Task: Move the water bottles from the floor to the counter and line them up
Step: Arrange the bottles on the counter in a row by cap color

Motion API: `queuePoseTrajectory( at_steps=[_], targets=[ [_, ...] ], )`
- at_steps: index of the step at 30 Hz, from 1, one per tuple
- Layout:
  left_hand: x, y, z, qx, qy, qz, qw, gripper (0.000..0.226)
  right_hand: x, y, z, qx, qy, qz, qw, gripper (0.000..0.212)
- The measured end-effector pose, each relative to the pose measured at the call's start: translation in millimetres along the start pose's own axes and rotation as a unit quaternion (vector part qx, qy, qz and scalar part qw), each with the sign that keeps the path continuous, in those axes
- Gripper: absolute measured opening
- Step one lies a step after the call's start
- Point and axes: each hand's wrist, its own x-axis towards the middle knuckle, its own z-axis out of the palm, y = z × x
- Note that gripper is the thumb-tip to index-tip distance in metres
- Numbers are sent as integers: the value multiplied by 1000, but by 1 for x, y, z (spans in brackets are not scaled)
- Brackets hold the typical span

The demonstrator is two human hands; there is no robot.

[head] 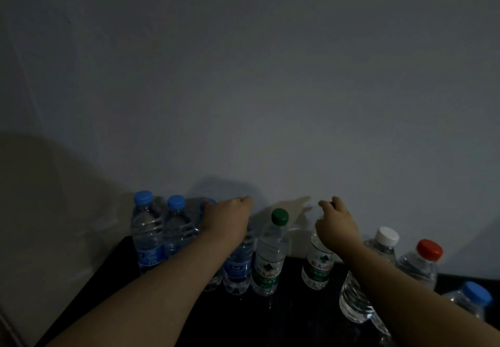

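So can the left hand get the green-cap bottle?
Probably yes. The green-cap bottle stands right beside the left hand, with its cap uncovered and nothing between them.

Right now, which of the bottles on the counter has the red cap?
The red-capped bottle near the right end, standing between the white-capped bottle and a blue-capped bottle. No other cap in view is red.

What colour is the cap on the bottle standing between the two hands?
Dark green cap, clearest in the head view.
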Motion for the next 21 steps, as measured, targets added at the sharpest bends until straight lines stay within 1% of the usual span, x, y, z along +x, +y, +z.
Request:
queuePoseTrajectory(
  at_steps=[6, 11, 15, 21],
  targets=[
    [1, 2, 2, 6, 2, -4, 1000, 24, -8, 2, 1, 61, 41, -28, 997, 47],
    [3, 0, 5, -4, -9, -8, 1000, 24, -18, 3, 0, 82, 57, -24, 995, 33],
    [4, -1, 6, -15, -10, -8, 1000, 25, -23, -3, -2, 95, 44, -57, 993, 30],
    [4, -2, 8, -23, -20, -7, 1000, 23, -27, -13, -4, 94, 18, -68, 993, 31]
  ],
)
